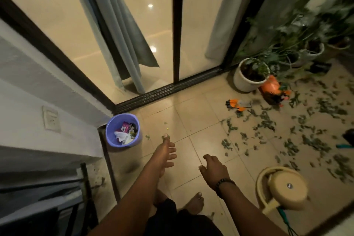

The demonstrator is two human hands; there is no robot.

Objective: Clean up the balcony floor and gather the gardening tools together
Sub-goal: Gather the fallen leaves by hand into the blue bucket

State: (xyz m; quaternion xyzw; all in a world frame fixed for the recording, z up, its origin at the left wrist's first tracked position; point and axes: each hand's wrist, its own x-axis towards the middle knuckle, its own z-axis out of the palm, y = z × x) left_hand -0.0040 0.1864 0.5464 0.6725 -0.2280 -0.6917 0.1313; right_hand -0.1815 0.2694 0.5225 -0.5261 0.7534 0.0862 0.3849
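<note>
My left hand (164,154) reaches forward over the tiled floor, fingers spread and empty, a short way right of a purple bin (122,119) holding paper and wrappers. My right hand (213,168), with a bead bracelet at the wrist, hangs loosely curled and holds nothing. Green leaf cuttings (298,134) litter the tiles to the right. Orange and black garden gloves (235,104) lie near the sliding door. An orange tool (272,88) lies tipped beside a white plant pot (247,80). A teal handle (344,146) shows at the right edge.
A cream hose reel (285,189) stands at the lower right. More potted plants (310,50) line the far right. The sliding glass door track (168,90) runs across ahead, with grey curtains behind. A wall and dark rack are on the left. My bare feet are below.
</note>
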